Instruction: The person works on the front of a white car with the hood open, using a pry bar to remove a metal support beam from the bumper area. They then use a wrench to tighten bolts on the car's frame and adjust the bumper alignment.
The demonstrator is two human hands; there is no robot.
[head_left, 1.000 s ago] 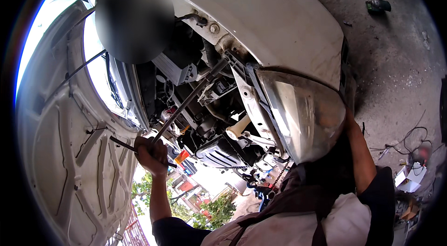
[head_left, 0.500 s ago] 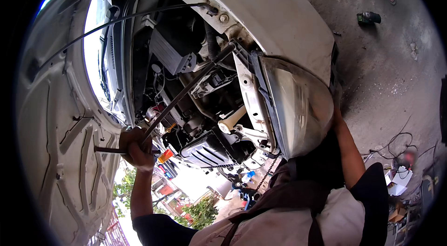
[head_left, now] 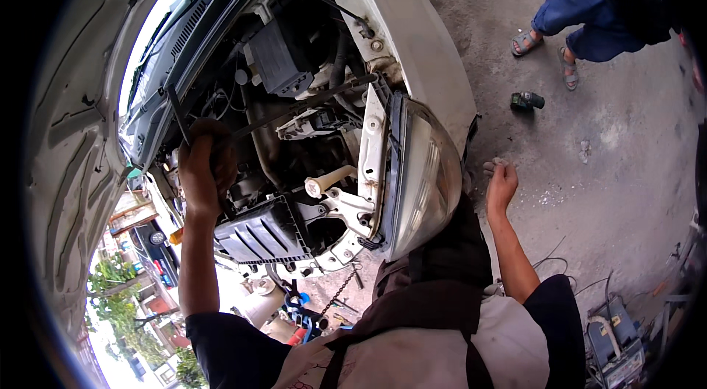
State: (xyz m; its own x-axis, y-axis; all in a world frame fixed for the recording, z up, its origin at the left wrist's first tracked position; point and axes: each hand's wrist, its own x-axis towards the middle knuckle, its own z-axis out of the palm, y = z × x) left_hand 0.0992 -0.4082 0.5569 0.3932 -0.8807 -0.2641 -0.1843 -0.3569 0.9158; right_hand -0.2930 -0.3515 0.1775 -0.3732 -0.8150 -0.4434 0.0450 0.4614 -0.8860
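Head view shows the left hand (head_left: 206,164) clamped round a metal bar (head_left: 294,107), right hand (head_left: 501,183) curled, contents unclear.

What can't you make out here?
All in the head view:
- Metal bar's near end: hidden by the left hand.
- Anything in the right hand: hidden or too small.
- Bystander's head: cut off at upper right.
- Dark floor object's kind: too small.

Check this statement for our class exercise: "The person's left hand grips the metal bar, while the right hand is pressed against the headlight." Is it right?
Not quite: the right hand is apart from the headlight, with floor visible between them in the head view. The left hand does grip the metal bar.
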